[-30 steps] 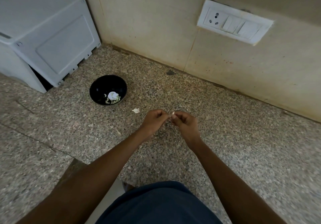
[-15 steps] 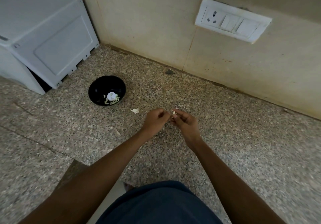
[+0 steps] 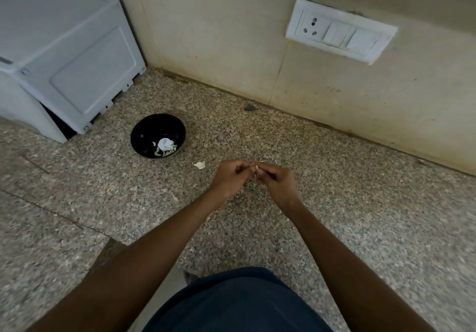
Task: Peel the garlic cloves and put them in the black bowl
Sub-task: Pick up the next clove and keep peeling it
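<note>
Your left hand (image 3: 230, 177) and right hand (image 3: 277, 182) both pinch 1 garlic clove (image 3: 256, 169), to the right of the black bowl (image 3: 144, 136), which holds peeled cloves (image 3: 164, 147).

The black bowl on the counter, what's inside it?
The round black bowl holds several pale peeled garlic cloves and one white lump resting on them. Whatever lies beneath that lump is hidden.
</note>
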